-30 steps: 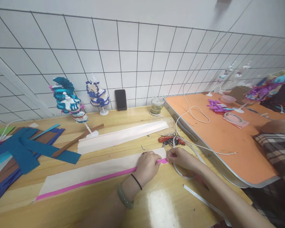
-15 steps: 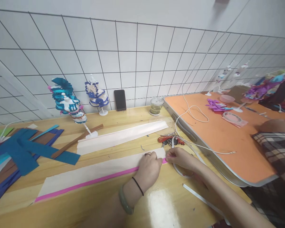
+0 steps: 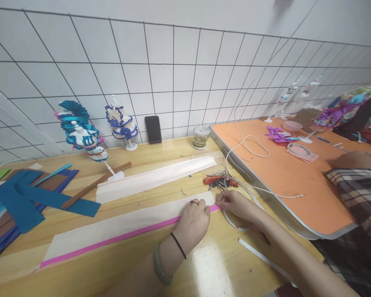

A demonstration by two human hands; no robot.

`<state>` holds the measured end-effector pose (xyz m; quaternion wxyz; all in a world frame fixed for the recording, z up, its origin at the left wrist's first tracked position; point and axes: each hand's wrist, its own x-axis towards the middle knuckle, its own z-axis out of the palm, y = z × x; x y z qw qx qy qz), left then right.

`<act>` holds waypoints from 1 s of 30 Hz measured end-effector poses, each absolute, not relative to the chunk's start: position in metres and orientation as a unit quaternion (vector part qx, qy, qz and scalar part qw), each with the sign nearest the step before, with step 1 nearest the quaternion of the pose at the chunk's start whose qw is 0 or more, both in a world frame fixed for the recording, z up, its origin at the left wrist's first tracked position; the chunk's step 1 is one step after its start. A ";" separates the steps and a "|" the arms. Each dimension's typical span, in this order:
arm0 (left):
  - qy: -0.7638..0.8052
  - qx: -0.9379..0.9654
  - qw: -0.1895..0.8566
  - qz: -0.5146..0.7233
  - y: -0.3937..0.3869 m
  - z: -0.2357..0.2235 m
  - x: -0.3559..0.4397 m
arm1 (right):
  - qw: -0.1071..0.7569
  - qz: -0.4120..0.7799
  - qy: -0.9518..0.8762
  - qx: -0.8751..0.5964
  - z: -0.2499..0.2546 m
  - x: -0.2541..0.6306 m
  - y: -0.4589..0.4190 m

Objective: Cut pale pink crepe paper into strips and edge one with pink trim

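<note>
A long white paper strip [image 3: 126,225] lies across the wooden table, edged along its near side by a narrow pink paper strip [image 3: 111,242]. My left hand [image 3: 194,218], fingers curled closed, holds the pink strip down against the white paper near the right end. Just to its right, my right hand [image 3: 235,203] pinches the pink strip's tip, which sticks out past the white paper. Under my right hand lies a roll of white tape [image 3: 230,222], partly hidden. Farther back rests a second white strip [image 3: 160,175].
Teal paper strips [image 3: 62,199] pile at the left. Two decorated tiered stands [image 3: 80,136], a phone [image 3: 153,129] and a lidded glass cup [image 3: 200,137] stand near the tiled wall. Keys [image 3: 221,181] and a white cable [image 3: 262,189] lie beyond my right hand. A person sits by the orange table [image 3: 284,173].
My right hand has drawn slightly away from the left, showing more of the pink tip between them. The whole view has shifted a little.
</note>
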<state>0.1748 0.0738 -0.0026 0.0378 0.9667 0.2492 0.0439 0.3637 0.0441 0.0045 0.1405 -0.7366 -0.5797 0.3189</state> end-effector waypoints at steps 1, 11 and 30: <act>0.249 0.967 0.038 0.044 0.074 -0.003 0.175 | 0.144 0.317 -0.578 -0.738 0.004 0.363 0.044; 0.247 0.967 0.029 0.046 0.074 -0.003 0.175 | 0.115 0.254 -0.579 -0.766 0.007 0.354 0.042; 0.253 0.965 0.041 0.052 0.073 -0.006 0.174 | 0.075 0.282 -0.548 -0.784 0.008 0.358 0.050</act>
